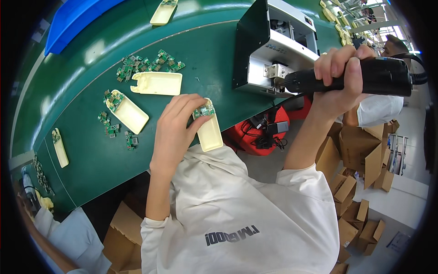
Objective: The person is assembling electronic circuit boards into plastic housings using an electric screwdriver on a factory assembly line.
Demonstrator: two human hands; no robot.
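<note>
My left hand (175,125) is closed on a cream plastic shell (211,137), thumb and fingers at its upper end, near the table's front edge. A small green circuit board (204,109) sits in that end, partly hidden by the fingers. Raised at the right, my right hand (340,73) wraps round a thick black corded electric screwdriver (383,75). Its nose points left, toward the metal bracket (276,71) on the front of a silver and black screw feeder (273,50). Whether the tip touches the bracket I cannot tell.
Loose green circuit boards (137,66) lie on the green table (205,55) beside more cream shells (164,83). A blue bin (73,23) stands far left. Below the table edge is a red stool (255,139) with black adapters. Cardboard boxes (360,146) and co-workers are around.
</note>
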